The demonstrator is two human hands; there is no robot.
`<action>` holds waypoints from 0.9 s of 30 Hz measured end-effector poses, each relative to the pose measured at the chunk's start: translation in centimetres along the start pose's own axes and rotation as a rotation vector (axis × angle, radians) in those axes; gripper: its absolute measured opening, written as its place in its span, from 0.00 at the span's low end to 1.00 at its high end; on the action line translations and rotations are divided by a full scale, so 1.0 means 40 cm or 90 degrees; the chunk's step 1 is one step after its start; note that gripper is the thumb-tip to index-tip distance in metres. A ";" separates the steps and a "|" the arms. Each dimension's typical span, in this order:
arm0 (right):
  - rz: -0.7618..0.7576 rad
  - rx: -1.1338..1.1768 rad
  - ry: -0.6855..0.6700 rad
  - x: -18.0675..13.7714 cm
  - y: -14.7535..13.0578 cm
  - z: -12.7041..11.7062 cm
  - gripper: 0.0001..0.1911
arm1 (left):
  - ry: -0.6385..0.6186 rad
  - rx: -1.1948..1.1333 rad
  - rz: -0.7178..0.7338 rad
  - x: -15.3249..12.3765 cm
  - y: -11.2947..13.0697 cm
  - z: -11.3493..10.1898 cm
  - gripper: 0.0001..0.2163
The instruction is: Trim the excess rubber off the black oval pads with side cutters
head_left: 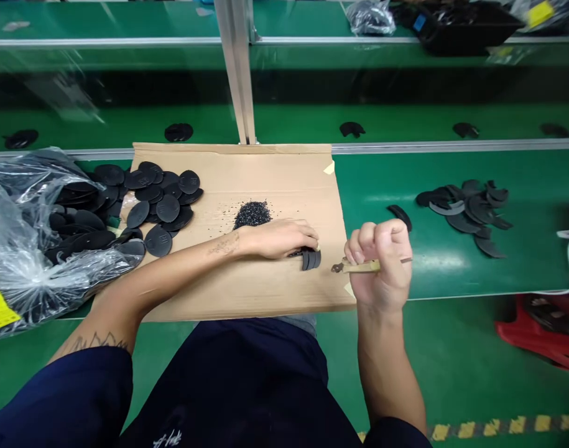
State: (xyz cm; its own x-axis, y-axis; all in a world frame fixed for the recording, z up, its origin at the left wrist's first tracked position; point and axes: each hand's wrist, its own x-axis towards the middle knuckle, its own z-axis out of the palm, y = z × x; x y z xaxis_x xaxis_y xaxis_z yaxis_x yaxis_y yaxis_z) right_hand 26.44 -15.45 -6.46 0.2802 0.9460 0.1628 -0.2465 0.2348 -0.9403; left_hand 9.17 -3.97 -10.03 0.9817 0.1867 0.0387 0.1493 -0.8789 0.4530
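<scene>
My left hand reaches across the cardboard with its fingers curled over a black curved piece. Part of that piece is hidden beneath the fingers, and its slatted end sticks out toward me. My right hand is raised at the cardboard's right edge, closed around a yellow-handled tool. The small dark metal head of the tool looks like nippers and points left, apart from the piece. A pile of tiny black scraps lies just beyond my left forearm.
Black oval pads are heaped at the cardboard's left, beside a clear plastic bag of more. Several curved black pieces and a single one lie on the green table at right. A metal post rises behind the cardboard.
</scene>
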 end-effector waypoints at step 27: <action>-0.053 -0.028 0.189 -0.063 0.113 0.009 0.26 | 0.141 0.050 -0.128 -0.049 0.124 0.127 0.14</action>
State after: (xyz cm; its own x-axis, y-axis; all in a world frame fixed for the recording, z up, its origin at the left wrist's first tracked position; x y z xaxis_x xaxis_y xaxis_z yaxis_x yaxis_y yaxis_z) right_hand 24.28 -16.70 -11.00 0.5578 0.8160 0.1520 -0.1730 0.2934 -0.9402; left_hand 8.59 -10.94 -12.37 0.8829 0.4440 0.1527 0.3550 -0.8442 0.4016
